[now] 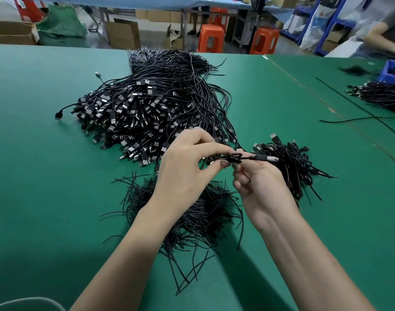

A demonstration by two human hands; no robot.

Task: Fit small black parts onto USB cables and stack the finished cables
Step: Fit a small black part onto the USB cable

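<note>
A: What sort of place is this?

B: A factory assembly workshop. The wide green work table (pixel 46 164) carries a big heap of USB cables (pixel 136 113), with a pile of cut black wire pieces (pixel 196 218) nearer.

A: Only this one bench?

B: No. Another cable bundle (pixel 380 95) lies at the right, beside a blue bin (pixel 392 72), where another person's arm (pixel 380 35) shows. Behind stand 2 orange plastic stools (pixel 211 38) side by side, cardboard boxes (pixel 122 33), a green net sack (pixel 62 24), blue metal shelving (pixel 324 25) and a further long table (pixel 147 3).
</note>
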